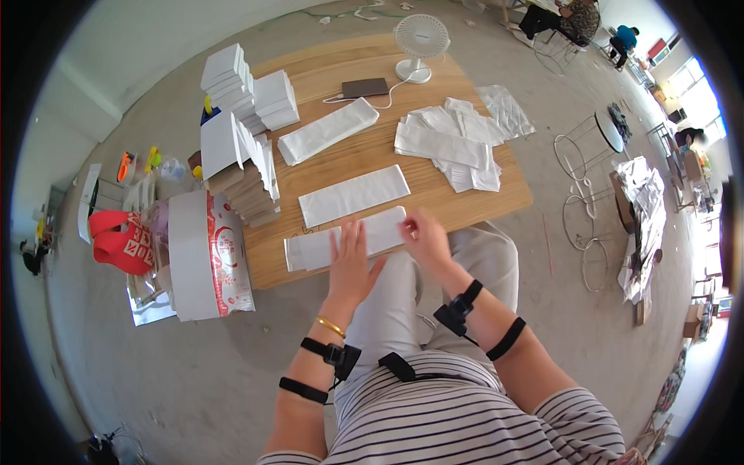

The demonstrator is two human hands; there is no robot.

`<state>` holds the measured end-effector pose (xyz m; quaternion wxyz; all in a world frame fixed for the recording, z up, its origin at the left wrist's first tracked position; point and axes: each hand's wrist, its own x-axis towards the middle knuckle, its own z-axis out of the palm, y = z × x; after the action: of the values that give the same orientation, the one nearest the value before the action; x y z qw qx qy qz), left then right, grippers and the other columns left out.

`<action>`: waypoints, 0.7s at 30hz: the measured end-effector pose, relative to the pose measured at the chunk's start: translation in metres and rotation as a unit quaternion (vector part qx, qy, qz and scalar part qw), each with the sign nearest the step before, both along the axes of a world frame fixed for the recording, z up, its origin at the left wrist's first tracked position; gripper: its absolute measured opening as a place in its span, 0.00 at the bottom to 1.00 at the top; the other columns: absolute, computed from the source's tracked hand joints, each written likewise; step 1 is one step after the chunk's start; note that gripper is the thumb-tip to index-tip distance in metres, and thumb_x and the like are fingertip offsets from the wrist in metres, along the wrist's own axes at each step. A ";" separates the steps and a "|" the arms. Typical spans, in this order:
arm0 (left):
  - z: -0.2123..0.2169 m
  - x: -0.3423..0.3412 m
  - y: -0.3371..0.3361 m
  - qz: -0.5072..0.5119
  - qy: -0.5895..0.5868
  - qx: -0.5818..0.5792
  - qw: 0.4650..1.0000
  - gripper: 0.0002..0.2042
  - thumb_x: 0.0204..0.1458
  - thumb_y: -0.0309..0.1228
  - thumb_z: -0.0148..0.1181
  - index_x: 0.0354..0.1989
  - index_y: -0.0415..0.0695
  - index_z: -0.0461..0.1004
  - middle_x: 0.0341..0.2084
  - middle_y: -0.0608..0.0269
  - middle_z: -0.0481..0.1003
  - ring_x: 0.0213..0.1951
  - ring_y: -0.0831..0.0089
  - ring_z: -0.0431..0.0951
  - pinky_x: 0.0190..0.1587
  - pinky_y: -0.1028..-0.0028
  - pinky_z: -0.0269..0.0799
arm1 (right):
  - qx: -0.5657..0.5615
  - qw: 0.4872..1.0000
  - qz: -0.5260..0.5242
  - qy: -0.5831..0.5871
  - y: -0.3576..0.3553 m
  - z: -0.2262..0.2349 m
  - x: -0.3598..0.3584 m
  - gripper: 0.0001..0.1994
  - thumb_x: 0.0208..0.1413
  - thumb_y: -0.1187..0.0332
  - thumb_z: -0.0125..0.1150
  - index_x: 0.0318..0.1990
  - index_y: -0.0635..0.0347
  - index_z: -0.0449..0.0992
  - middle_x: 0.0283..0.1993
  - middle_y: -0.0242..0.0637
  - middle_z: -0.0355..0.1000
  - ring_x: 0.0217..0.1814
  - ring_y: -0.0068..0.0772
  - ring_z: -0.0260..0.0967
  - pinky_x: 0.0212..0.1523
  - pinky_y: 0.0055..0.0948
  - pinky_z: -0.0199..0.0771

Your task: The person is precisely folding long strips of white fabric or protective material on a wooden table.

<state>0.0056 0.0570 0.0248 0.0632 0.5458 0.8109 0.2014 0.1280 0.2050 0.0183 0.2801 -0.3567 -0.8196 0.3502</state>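
Observation:
A long, flat white paper-like strip (308, 252) lies along the near edge of the wooden table, its upper edge folded or doubled. My left hand (353, 263) rests on it with the fingers stretched out and spread. At the strip's right end, my right hand (426, 240) has its fingers curled and pinched on the corner; the fingertips are partly hidden. Just beyond lies a second white strip (354, 195), flat and parallel. Farther back is a thicker stack of white strips (328, 132). A loose, fanned pile of white strips (448, 147) lies to the right.
White boxes (229, 81) are stacked at the table's back left, near folded white card pieces (232, 147). A small white fan (422, 39) and a dark power bank (364, 87) stand behind. A carton (190, 256) and red bag (124, 244) flank the table's left side. Stools (608, 133) stand right.

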 end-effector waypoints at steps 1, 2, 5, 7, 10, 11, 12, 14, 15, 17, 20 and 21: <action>0.002 0.006 0.014 -0.046 0.007 0.003 0.999 0.39 0.59 0.48 0.54 0.70 0.32 0.49 0.72 0.47 0.48 0.74 0.52 0.44 0.73 0.49 0.36 | 0.001 1.000 -0.005 0.001 0.012 -0.001 0.012 0.09 0.52 0.67 0.65 0.33 0.60 0.71 0.30 0.40 0.70 0.33 0.43 0.70 0.34 0.38 0.70; 0.003 0.011 0.027 -0.091 0.013 0.007 0.996 0.40 0.59 0.49 0.54 0.70 0.32 0.50 0.71 0.47 0.49 0.74 0.53 0.44 0.73 0.51 0.37 | -0.009 0.999 -0.041 0.000 0.024 -0.003 0.025 0.09 0.54 0.67 0.64 0.33 0.61 0.72 0.30 0.40 0.71 0.31 0.41 0.70 0.32 0.36 0.70; -0.015 0.021 0.060 -0.169 0.039 0.006 0.985 0.41 0.59 0.49 0.54 0.70 0.31 0.47 0.72 0.45 0.46 0.74 0.52 0.42 0.73 0.53 0.38 | -0.039 0.996 -0.084 0.003 0.035 -0.003 0.045 0.08 0.56 0.67 0.63 0.34 0.63 0.73 0.29 0.41 0.72 0.30 0.39 0.71 0.32 0.34 0.70; -0.034 0.024 0.071 -0.175 0.042 0.007 0.984 0.42 0.59 0.50 0.54 0.71 0.31 0.46 0.72 0.45 0.45 0.74 0.52 0.42 0.74 0.54 0.38 | -0.060 0.993 -0.097 0.005 0.038 -0.006 0.057 0.08 0.57 0.68 0.62 0.34 0.63 0.73 0.29 0.41 0.73 0.30 0.38 0.71 0.32 0.33 0.71; -0.052 0.025 0.078 -0.169 0.054 -0.001 0.984 0.43 0.58 0.51 0.54 0.71 0.31 0.44 0.73 0.44 0.44 0.74 0.52 0.41 0.74 0.55 0.38 | -0.079 0.993 -0.092 0.000 0.039 -0.010 0.066 0.08 0.57 0.68 0.61 0.34 0.63 0.74 0.30 0.41 0.74 0.30 0.37 0.73 0.33 0.31 0.72; -0.056 0.024 0.077 -0.158 0.063 -0.009 0.985 0.44 0.58 0.51 0.54 0.72 0.31 0.43 0.73 0.43 0.43 0.74 0.52 0.41 0.74 0.55 0.38 | -0.094 0.992 -0.090 -0.001 0.039 -0.011 0.068 0.08 0.57 0.68 0.61 0.35 0.64 0.74 0.30 0.42 0.75 0.30 0.37 0.73 0.33 0.31 0.72; -0.055 0.025 0.078 -0.158 0.065 -0.013 0.985 0.44 0.58 0.51 0.54 0.72 0.31 0.43 0.73 0.43 0.43 0.74 0.52 0.41 0.74 0.55 0.38 | -0.109 0.990 -0.087 -0.003 0.038 -0.013 0.070 0.08 0.57 0.68 0.62 0.35 0.64 0.74 0.30 0.42 0.76 0.30 0.37 0.74 0.34 0.31 0.73; -0.053 0.026 0.081 -0.159 0.067 -0.028 0.985 0.44 0.57 0.51 0.55 0.72 0.33 0.43 0.73 0.42 0.43 0.74 0.50 0.41 0.74 0.55 0.38 | -0.116 0.989 -0.089 -0.005 0.036 -0.017 0.073 0.08 0.57 0.68 0.62 0.35 0.64 0.75 0.30 0.42 0.76 0.31 0.37 0.74 0.34 0.31 0.73; -0.052 0.025 0.081 -0.154 0.074 -0.036 0.985 0.44 0.57 0.51 0.55 0.72 0.33 0.43 0.73 0.42 0.43 0.74 0.50 0.41 0.74 0.55 0.38 | -0.123 0.989 -0.087 -0.005 0.035 -0.019 0.071 0.08 0.57 0.68 0.62 0.36 0.64 0.75 0.30 0.43 0.76 0.31 0.37 0.75 0.35 0.31 0.74; -0.050 0.023 0.077 -0.165 0.057 -0.022 0.984 0.43 0.56 0.50 0.57 0.73 0.38 0.45 0.73 0.42 0.43 0.74 0.48 0.40 0.73 0.51 0.38 | -0.127 0.989 -0.075 0.004 0.035 -0.021 0.069 0.08 0.57 0.68 0.62 0.36 0.64 0.76 0.30 0.43 0.77 0.31 0.37 0.75 0.35 0.32 0.74; -0.045 0.015 0.071 -0.219 0.094 0.014 0.971 0.43 0.54 0.48 0.60 0.73 0.44 0.46 0.73 0.42 0.42 0.74 0.47 0.40 0.73 0.48 0.36 | -0.127 0.990 -0.062 0.011 0.032 -0.022 0.069 0.08 0.57 0.67 0.62 0.37 0.64 0.76 0.30 0.43 0.76 0.31 0.37 0.75 0.35 0.31 0.74; -0.040 0.013 0.067 -0.212 0.101 0.008 0.972 0.43 0.54 0.48 0.60 0.73 0.44 0.46 0.73 0.42 0.42 0.74 0.47 0.40 0.73 0.48 0.36 | -0.125 0.990 -0.060 0.013 0.033 -0.023 0.069 0.08 0.57 0.68 0.62 0.37 0.64 0.76 0.30 0.43 0.76 0.31 0.37 0.75 0.35 0.31 0.74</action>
<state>0.0187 0.1241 -0.0154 0.0183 0.7235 0.6769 0.1339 0.1970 0.2381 -0.0043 0.2646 -0.4325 -0.7431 0.4368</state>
